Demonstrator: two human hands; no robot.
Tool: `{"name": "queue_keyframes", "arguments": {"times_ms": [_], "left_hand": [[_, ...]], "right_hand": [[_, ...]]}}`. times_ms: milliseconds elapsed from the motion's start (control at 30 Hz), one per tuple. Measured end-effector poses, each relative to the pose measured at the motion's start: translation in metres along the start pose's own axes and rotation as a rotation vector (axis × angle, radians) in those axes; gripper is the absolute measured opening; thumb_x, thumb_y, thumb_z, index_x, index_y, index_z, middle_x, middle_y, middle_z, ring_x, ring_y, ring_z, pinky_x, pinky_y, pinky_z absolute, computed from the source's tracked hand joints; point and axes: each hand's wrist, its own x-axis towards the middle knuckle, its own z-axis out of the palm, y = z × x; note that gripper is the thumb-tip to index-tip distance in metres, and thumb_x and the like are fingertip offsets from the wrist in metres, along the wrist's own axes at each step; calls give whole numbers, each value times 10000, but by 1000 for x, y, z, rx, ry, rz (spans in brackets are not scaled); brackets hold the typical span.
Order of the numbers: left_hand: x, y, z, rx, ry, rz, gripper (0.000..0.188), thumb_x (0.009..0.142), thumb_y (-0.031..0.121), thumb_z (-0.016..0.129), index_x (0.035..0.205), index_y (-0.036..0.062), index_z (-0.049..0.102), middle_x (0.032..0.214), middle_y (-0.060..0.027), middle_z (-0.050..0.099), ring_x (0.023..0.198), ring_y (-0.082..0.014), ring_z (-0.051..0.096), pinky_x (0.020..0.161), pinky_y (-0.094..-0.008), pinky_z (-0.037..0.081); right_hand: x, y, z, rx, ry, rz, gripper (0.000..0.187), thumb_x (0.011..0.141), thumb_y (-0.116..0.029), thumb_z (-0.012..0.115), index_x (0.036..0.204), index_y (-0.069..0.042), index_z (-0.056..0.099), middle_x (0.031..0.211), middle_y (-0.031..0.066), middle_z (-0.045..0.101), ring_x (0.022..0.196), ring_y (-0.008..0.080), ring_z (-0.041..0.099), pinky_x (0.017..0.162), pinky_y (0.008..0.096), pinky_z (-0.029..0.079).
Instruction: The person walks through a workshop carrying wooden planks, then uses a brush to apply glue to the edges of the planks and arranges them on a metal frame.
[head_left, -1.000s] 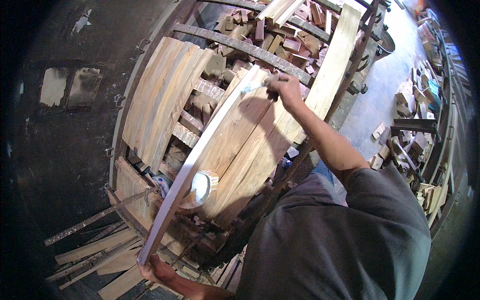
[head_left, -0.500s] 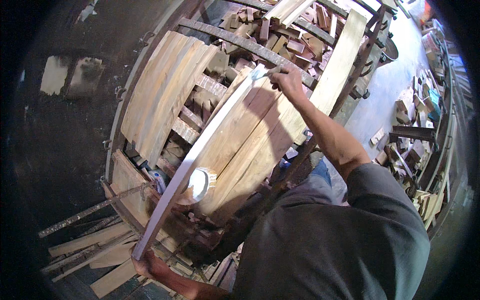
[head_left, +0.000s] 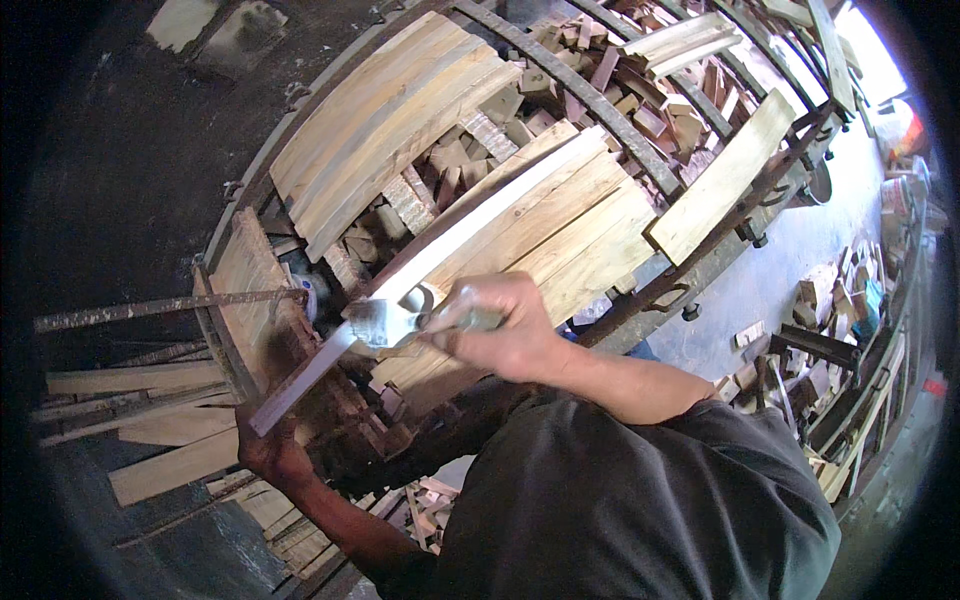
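Note:
A long narrow wooden strip (head_left: 480, 229), its upper edge coated glossy white for much of its length, runs slantwise from the far middle down to the lower left. My left hand (head_left: 276, 452), dark in shadow, is closed around the strip's near end. In my right hand (head_left: 505, 328) is a wide flat brush (head_left: 382, 323) wet with white. The brush's bristles lie against the strip's edge, not far from my left hand. Most of the round container of white liquid (head_left: 418, 298) is hidden behind the brush and my right hand.
Several joined boards (head_left: 575, 245) lie right of the strip, and another board stack (head_left: 375, 110) to its left. Under the metal rack bars (head_left: 575, 85), wood offcuts are heaped. A rusty bar (head_left: 170, 308) juts out at left, above loose planks (head_left: 170, 470).
My right hand has drawn the brush down along the strip, from its far end toward my left hand. The view has shifted. My left hand still holds the near end.

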Motion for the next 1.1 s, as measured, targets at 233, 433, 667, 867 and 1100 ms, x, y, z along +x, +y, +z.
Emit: {"name": "queue_keyframes", "arguments": {"times_ms": [233,433,667,867,1100], "left_hand": [[-4,-19,3,-133,37,-58,480,731,86,841,1140,-58,636,1085,-147,686,999,-261,652,915,-405,520],[-2,-15,5,-179,-9,39,405,753,110,836,1104,13,657,1065,-129,706,979,-237,663,917,-376,525],[1,7,12,-284,-66,-24,402,705,-93,774,1079,4,664,1101,-116,680,1023,-195,646,916,-333,517],[-1,0,14,-275,-62,124,438,680,-191,714,1078,-30,630,1053,-84,647,992,-166,623,878,-305,511],[0,-1,19,-464,-81,263,400,733,-171,732,1106,-65,633,1088,-118,642,1030,-198,640,905,-320,531]], "right_hand": [[8,73,-135,-50,490,269,223,717,18,557,880,60,703,670,131,656,500,173,582,460,275,437],[15,46,-115,-315,564,299,122,790,-44,598,806,36,689,651,87,637,526,145,578,494,248,433],[-5,-28,44,-141,-32,15,188,713,32,615,851,-2,738,757,72,694,637,104,600,580,238,462],[6,-72,128,-5,-244,21,120,759,3,696,871,-12,734,767,71,696,670,93,614,604,249,480],[3,-28,80,99,-4,130,143,777,68,652,879,14,738,822,92,720,702,130,643,647,269,530]]}}
